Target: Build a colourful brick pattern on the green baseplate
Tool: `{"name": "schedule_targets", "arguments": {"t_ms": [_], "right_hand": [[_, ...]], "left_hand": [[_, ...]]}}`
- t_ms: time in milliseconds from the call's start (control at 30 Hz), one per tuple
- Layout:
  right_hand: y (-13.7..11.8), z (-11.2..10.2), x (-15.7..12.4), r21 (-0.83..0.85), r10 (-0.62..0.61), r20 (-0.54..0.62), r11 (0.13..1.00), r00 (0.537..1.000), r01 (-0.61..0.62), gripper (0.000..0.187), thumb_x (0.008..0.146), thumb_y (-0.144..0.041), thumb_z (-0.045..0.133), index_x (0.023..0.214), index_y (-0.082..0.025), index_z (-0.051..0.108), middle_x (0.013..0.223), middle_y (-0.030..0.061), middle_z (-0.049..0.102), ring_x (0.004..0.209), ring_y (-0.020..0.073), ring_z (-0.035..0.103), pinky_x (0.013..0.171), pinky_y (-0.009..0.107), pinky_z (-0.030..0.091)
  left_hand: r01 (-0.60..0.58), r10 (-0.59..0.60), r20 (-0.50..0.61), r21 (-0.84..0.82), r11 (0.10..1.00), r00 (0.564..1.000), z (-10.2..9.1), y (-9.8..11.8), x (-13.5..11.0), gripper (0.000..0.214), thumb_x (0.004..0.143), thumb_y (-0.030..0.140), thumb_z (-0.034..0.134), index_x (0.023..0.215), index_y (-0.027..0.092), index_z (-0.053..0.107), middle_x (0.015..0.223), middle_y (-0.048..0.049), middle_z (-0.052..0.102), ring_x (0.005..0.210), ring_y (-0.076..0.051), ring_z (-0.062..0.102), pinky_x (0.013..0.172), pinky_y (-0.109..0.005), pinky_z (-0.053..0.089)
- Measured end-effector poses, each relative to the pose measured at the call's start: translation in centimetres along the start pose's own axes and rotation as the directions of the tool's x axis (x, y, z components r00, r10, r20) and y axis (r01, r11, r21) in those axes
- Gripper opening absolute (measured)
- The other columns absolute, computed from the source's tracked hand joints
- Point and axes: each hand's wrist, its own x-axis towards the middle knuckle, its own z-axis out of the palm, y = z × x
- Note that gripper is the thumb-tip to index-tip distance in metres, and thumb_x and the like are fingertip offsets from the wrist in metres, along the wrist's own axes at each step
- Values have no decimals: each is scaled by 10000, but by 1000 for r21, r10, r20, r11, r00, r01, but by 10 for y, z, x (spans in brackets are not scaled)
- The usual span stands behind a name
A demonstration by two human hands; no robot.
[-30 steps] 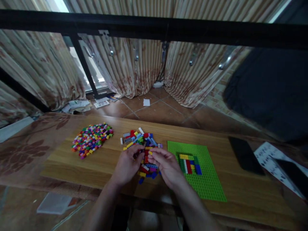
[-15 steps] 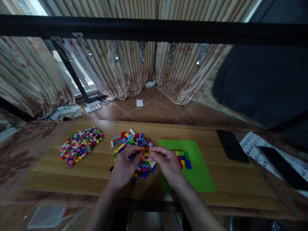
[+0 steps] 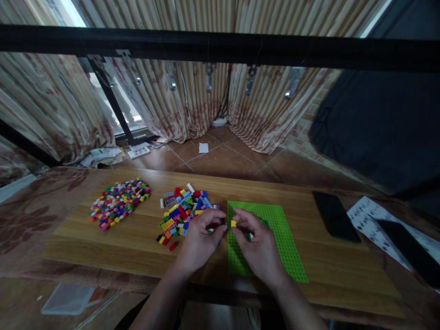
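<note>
My left hand (image 3: 200, 234) is closed in a pinch on a small dark toy brick (image 3: 223, 221), at the right side of a mixed pile of building bricks (image 3: 182, 211). Facing it, my right hand (image 3: 258, 243) pinches a small yellow brick (image 3: 233, 223) between thumb and fingers. A narrow gap separates the two bricks. Under my right hand lies a green studded baseplate (image 3: 288, 247). The bricks built up on it are mostly hidden behind that hand.
A second heap of small colourful pieces (image 3: 120, 201) lies on the left of the wooden table (image 3: 113, 250). To the right are a black phone-like slab (image 3: 335, 215), a printed sheet (image 3: 364, 215) and another dark device (image 3: 409, 243). A black bar with hooks (image 3: 220, 46) crosses beyond the table.
Both hands have moved right, from over the brick pile to the baseplate's left edge. The yellow and dark bricks now show in the fingertips. The camera view has shifted slightly.
</note>
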Motion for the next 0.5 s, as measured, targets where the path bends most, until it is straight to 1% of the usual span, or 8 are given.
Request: {"name": "schedule_targets", "arguments": {"t_ms": [133,267,400,500], "right_hand": [[2,-4,-1,-72,-50,16,996,999,51,417,829,-141,541,1228,-256,575,1007,29,675,837,142,667,805,302,544],[5,-9,-3,-95,-86,24,992,996,88,427,837,-122,539,1243,-251,568,1022,32,690,871,143,670,817,295,549],[9,-14,-5,-148,-142,21,978,990,144,452,850,-106,523,1272,-261,558,1063,36,698,916,150,672,844,307,550],[12,-16,-6,-219,-215,39,951,976,218,474,867,-94,489,1309,-258,532,1095,48,697,957,162,668,866,328,549]], "left_hand": [[-58,56,35,47,997,998,9,5,1,209,812,130,593,1008,195,631,930,-32,672,839,-141,641,794,-254,522],[-132,127,73,69,989,989,16,7,1,331,808,70,559,1106,204,612,1011,-36,677,876,-138,642,828,-270,532],[-166,162,79,54,985,984,22,2,1,490,815,59,553,1275,220,503,1011,-27,669,899,-131,653,860,-281,544],[-189,184,78,54,981,980,26,-3,1,567,824,63,552,1348,239,429,1011,-18,653,911,-124,655,869,-279,548]]}}
